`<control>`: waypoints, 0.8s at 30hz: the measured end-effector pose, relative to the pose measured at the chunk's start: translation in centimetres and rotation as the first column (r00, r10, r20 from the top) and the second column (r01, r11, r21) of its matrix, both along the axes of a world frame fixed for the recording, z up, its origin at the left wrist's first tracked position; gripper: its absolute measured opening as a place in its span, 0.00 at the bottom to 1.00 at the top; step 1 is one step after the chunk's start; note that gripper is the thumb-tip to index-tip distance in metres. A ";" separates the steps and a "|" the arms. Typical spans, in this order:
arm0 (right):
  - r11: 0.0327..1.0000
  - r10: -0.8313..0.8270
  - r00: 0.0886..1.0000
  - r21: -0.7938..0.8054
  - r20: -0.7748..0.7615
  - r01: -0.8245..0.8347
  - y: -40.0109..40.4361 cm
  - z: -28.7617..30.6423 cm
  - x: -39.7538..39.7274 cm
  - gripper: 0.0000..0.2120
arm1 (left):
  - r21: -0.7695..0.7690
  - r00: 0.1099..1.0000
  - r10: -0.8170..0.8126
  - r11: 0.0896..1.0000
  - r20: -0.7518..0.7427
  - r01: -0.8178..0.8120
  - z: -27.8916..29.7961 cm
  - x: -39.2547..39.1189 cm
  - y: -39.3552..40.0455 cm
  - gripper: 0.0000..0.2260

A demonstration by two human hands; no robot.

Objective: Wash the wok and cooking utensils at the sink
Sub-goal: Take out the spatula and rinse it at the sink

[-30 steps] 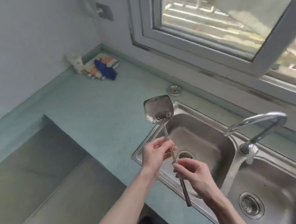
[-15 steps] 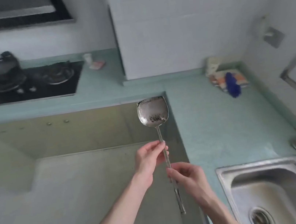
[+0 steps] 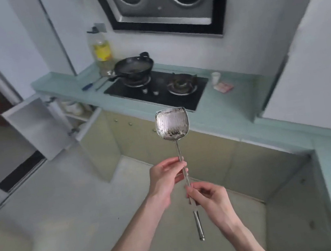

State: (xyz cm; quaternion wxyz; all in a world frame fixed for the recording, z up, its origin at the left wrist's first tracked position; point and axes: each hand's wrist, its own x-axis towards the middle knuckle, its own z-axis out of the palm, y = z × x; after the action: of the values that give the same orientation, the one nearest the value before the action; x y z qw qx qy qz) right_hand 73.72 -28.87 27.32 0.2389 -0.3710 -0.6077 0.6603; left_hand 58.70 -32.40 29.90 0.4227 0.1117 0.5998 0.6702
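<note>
A steel spatula (image 3: pixel 172 124) stands upright in front of me, its blade up and speckled with dark residue. My left hand (image 3: pixel 166 179) pinches the thin shaft below the blade. My right hand (image 3: pixel 211 199) grips the handle lower down, with the handle's end sticking out beneath it. A black wok (image 3: pixel 133 66) sits on the left burner of the gas stove (image 3: pixel 157 93) across the room. Metal utensils (image 3: pixel 103 81) lie on the counter just left of the wok. The sink is out of view.
A large oil bottle (image 3: pixel 102 53) stands behind the wok. A blue-handled tool (image 3: pixel 87 87) lies on the teal counter (image 3: pixel 229 115). A small cup (image 3: pixel 216 78) and a pink packet (image 3: pixel 224 87) sit right of the stove. A cabinet door (image 3: pixel 36 127) hangs open at left. A range hood (image 3: pixel 163 3) is overhead.
My view has swung left from the sink and window to the stove side of the kitchen. Both hands keep the same hold on the upright spatula.
</note>
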 end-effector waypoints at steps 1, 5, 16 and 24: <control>1.000 0.018 1.000 -0.010 -0.010 -0.018 0.0 0.2 -2.1 0.07 | -0.001 0.999 0.038 0.999 -0.008 -0.038 0.2 -2.1 -0.4 0.07; 0.994 0.097 0.995 -0.044 -0.038 -0.098 0.3 0.7 -10.3 0.06 | 0.010 0.984 0.175 0.985 -0.021 -0.175 0.6 -9.6 -1.8 0.06; 0.890 0.457 0.889 -0.016 0.040 -0.456 2.1 0.1 -31.5 0.04 | -0.036 0.877 0.476 0.879 0.068 -0.475 -0.1 -27.7 -4.1 0.09; 0.787 0.617 0.787 -0.027 0.003 -0.617 3.5 -1.0 -45.5 0.04 | -0.058 0.784 0.619 0.785 0.043 -0.617 -0.4 -39.6 -4.4 0.06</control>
State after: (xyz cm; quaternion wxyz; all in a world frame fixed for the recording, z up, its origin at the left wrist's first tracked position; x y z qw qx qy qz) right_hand 28.25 -25.33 26.35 0.0020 -0.1592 -0.6886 0.7074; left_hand 19.09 -36.84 29.50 0.2000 -0.1192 0.6040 0.7622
